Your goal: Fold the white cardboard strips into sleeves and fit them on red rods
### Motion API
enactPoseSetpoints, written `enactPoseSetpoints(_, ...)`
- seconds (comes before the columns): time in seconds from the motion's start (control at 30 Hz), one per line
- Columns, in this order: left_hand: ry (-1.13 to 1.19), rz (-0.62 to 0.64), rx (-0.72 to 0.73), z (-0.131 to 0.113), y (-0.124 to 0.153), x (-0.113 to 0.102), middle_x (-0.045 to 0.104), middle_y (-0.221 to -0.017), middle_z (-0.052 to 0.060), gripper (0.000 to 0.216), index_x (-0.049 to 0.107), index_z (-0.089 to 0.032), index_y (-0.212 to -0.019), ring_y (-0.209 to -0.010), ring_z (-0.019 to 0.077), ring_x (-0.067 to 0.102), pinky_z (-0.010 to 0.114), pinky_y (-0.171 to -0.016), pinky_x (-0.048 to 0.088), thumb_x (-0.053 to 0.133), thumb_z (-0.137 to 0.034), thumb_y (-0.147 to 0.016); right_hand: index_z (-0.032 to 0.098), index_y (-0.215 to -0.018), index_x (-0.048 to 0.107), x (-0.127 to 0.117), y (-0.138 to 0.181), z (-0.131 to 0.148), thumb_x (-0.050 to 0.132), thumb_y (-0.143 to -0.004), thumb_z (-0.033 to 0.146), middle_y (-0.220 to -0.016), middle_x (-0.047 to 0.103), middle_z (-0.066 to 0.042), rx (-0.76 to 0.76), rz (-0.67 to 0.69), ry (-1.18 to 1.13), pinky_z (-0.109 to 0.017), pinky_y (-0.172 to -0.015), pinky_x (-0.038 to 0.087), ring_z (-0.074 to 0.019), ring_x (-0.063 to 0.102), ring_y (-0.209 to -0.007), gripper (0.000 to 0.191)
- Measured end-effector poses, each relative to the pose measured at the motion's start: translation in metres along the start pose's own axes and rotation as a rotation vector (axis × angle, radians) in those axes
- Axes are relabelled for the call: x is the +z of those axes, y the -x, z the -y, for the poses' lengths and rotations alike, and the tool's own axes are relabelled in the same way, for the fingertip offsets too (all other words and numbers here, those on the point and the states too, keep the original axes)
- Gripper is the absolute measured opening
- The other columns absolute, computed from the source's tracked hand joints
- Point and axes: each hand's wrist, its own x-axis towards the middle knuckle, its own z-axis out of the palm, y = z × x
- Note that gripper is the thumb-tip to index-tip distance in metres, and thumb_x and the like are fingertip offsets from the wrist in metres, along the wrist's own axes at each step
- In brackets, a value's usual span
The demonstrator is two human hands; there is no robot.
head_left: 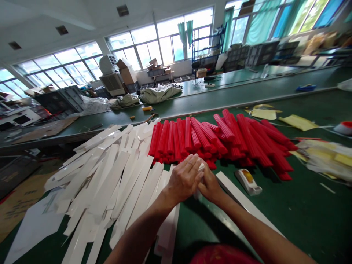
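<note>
My left hand [185, 178] and my right hand [211, 185] meet in front of me, fingers closed together. Between them shows the end of a small white piece [201, 167], perhaps card; the rest is hidden by the fingers. Just beyond lies a heap of red ribbed rods [198, 137]. To the left, flat white card strips [110, 179] are spread in a large overlapping pile, some reaching under my left forearm. A long white strip [247, 205] lies slanting beside my right forearm. Right of my hands sits a white tape dispenser [248, 182] with a yellowish roll.
The green worktable [302, 205] has yellow paper pieces [298, 122] and crumpled wrapping [324, 157] at the right. A raised ledge [192, 110] divides it from a farther green surface holding a cloth bundle [159, 94]. A cardboard sheet [45, 130] lies at left.
</note>
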Motion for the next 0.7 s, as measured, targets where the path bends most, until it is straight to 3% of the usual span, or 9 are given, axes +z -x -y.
enactPoseSetpoints(0.17,-0.048,0.012,0.030,-0.001,0.007,0.007,0.063,-0.133,0.019,0.041,0.052,-0.006,-0.135,-0.132,0.0255,0.054,0.044,-0.109,0.049,0.045,-0.013,-0.095,0.020,-0.140,0.036,-0.004,-0.001,0.000,0.053,-0.086,0.020,-0.124,0.060,-0.015,-0.039,0.057,-0.017,-0.048,-0.101,0.051,-0.0293,0.059,-0.118,0.057)
enactPoseSetpoints(0.53,-0.052,-0.127,0.045,-0.007,0.010,0.024,0.061,-0.133,0.022,0.040,0.058,-0.005,-0.129,-0.136,0.0316,0.048,0.047,-0.107,0.051,0.052,-0.007,-0.090,0.018,-0.145,0.032,-0.008,-0.002,0.001,0.050,-0.085,0.018,-0.134,0.054,-0.017,-0.032,0.089,-0.061,-0.049,-0.110,0.043,-0.0282,0.052,-0.128,0.062)
enactPoseSetpoints(0.63,-0.045,-0.159,0.062,-0.008,0.012,0.026,0.062,-0.132,0.022,0.041,0.056,-0.006,-0.131,-0.136,0.0318,0.048,0.048,-0.105,0.052,0.050,-0.006,-0.090,0.017,-0.145,0.036,-0.023,0.000,0.000,0.060,-0.083,0.025,-0.138,0.053,-0.017,-0.078,0.161,-0.090,-0.047,-0.112,0.041,-0.0280,0.049,-0.131,0.067)
enactPoseSetpoints(0.7,-0.036,-0.179,0.051,-0.010,0.014,0.028,0.062,-0.133,0.021,0.043,0.054,-0.008,-0.133,-0.137,0.0317,0.047,0.049,-0.104,0.053,0.049,-0.006,-0.091,0.018,-0.141,0.046,-0.043,0.010,-0.012,0.068,-0.079,0.033,-0.138,0.055,-0.013,0.017,0.195,-0.101,-0.045,-0.111,0.041,-0.0276,0.051,-0.129,0.067)
